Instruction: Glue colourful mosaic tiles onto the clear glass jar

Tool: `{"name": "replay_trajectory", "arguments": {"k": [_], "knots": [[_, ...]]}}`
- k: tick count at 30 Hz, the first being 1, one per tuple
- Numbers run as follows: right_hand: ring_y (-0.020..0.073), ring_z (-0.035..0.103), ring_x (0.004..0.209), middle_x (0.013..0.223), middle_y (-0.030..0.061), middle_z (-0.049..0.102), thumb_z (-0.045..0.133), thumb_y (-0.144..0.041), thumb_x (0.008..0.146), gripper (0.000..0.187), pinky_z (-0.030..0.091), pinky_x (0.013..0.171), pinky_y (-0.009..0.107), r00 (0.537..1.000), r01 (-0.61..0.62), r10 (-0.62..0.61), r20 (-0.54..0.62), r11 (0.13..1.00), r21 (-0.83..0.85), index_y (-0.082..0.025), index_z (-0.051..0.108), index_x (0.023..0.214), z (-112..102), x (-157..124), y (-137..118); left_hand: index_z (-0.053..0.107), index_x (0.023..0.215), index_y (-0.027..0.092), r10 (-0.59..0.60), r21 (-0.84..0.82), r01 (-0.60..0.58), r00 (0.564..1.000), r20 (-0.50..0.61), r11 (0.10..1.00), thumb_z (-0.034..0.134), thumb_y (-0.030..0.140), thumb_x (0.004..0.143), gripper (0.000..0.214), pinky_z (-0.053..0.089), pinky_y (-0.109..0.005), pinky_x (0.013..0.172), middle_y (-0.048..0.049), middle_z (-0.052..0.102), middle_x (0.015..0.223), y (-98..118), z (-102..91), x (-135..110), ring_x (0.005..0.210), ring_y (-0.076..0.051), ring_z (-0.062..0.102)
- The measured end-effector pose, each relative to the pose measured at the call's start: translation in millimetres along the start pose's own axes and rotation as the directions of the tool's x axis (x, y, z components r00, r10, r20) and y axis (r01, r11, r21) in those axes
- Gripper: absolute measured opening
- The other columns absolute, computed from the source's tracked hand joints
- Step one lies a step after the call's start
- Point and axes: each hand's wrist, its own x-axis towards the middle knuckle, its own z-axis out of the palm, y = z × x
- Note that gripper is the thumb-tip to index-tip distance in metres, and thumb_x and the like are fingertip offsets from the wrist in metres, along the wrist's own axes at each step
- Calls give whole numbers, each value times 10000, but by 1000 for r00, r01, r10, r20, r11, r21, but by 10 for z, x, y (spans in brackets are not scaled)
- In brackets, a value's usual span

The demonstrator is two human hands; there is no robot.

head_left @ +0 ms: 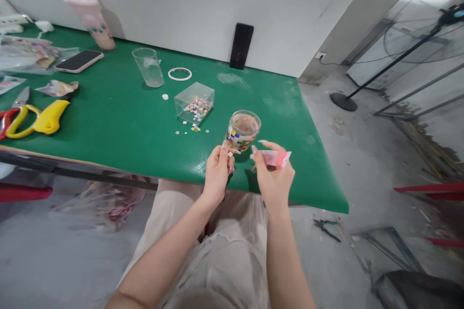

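Note:
My left hand (217,169) is closed in a pinch on a small white tile (230,154) at the table's front edge. Just beyond the fingertips stands a clear glass cup (243,130), its outside covered partly in coloured mosaic squares. My right hand (273,174) grips a small squeeze tube (270,157), clear with a pink end, its tip pointing left toward the left hand. Left of the cup, a clear square box (195,103) holds many small coloured pieces, and several loose bits (195,128) lie before it.
Behind the box are a clear plastic cup (148,67) and a white ring (180,74). A black phone (241,46) leans on the wall. Farther left lie yellow-handled scissors (39,118), another phone (79,61) and a pink drink cup (90,19). A fan (344,100) stands right.

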Motion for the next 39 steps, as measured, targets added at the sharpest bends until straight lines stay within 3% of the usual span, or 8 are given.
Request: {"name": "replay_trajectory", "arguments": {"k": [8,10,16,20,24,27,31,39], "knots": [[178,537,355,479,-42,597,675,-409,725,917,449,441,289,934,-215,274,230,944,-249,-84,199,1439,-40,414,283,555,654,149,1,-6,-2,996,-94,1000,568,578,785,448,227,-168,384,73,391,400,96,-31,-53,370,-36,304],[192,561,388,503,-30,609,624,-352,771,914,478,487,319,925,-174,261,278,938,-300,-87,102,1472,-84,465,305,565,651,148,33,33,-29,991,-126,999,564,583,785,455,224,-175,378,41,473,408,136,-88,-60,366,-38,319],[284,610,1030,1129,171,635,568,-442,808,673,452,899,497,984,37,11,176,963,-267,-146,380,1382,-244,443,237,580,624,157,189,176,-152,958,-215,973,597,531,787,408,248,-181,373,15,553,441,293,-336,10,359,-43,381],[304,452,1260,1378,199,462,722,-529,634,1016,380,1008,513,968,-6,19,249,999,-52,-163,219,1437,120,413,155,589,598,166,242,284,-171,942,-234,944,599,494,796,383,292,-187,402,3,585,474,293,-415,82,400,-66,460],[308,471,1225,1287,192,526,763,-516,566,905,391,998,515,994,28,-29,103,1000,6,-147,398,1308,553,410,119,619,635,179,322,401,-217,923,-213,890,587,454,816,331,320,-199,445,0,621,516,251,-445,109,440,-89,490],[287,550,1118,1202,168,586,766,-504,555,749,448,942,495,999,6,-9,33,995,95,-164,500,1167,638,412,99,625,622,183,420,512,-275,887,-192,814,594,415,821,307,328,-209,473,-4,654,556,297,-462,91,463,-99,490],[246,656,910,1031,145,652,643,-566,673,551,552,769,412,968,-253,228,109,888,384,-163,541,1035,509,348,4,659,659,188,548,621,-365,827,-126,693,607,370,821,250,336,-213,509,0,685,603,461,-435,57,471,-99,479],[214,652,998,1091,89,648,467,-571,815,487,548,790,363,903,-367,419,97,633,682,-206,534,1129,434,91,-275,662,671,187,678,746,-634,641,359,205,580,290,855,227,360,-206,544,17,651,564,724,-197,58,488,-91,499]]}}
